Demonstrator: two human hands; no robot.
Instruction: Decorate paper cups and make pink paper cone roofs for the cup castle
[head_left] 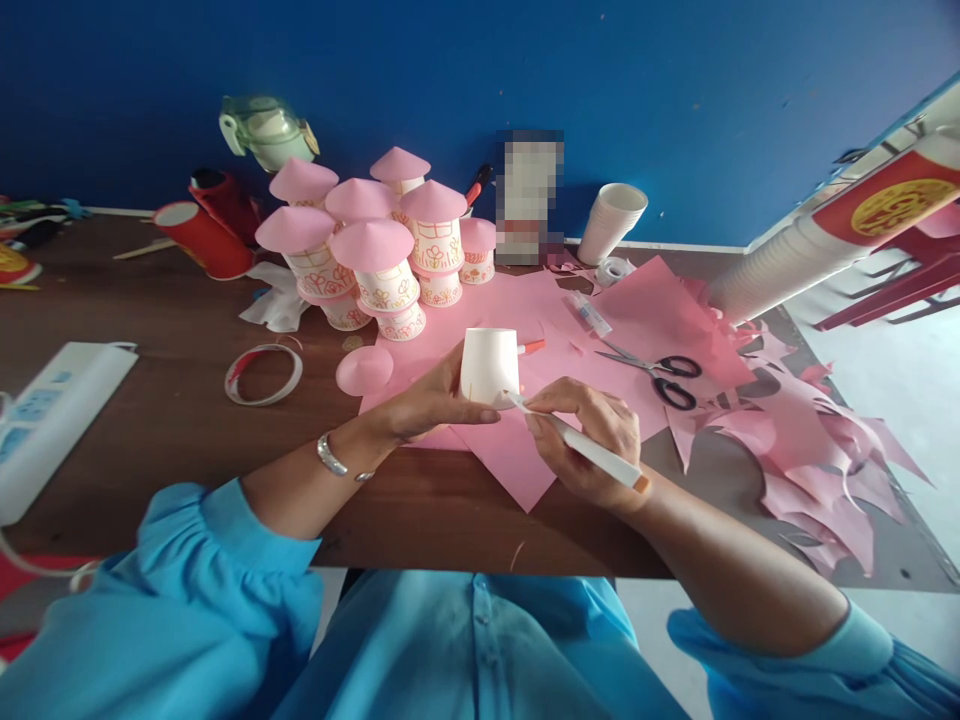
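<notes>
My left hand [431, 402] is closed around a white paper cup [489, 360], which is turned upside down above the pink paper. A few small orange marks show low on the cup's side, near its wide rim. In my right hand [585, 425] is a white-barrelled marker [600, 456] with an orange end, its tip touching or very close to the cup's lower side. Just behind the cup lies a small red-orange piece [532, 347], partly hidden. Left of the cup is a loose pink paper cone [364, 371].
Several decorated cups with pink cone roofs [373, 246] stand stacked behind my left hand. Scissors [660, 372], a glue tube [589, 313] and pink sheets [517, 465] lie rightward, with paper scraps [810, 460] beyond. A tape roll [264, 375] and power strip [64, 420] are at left.
</notes>
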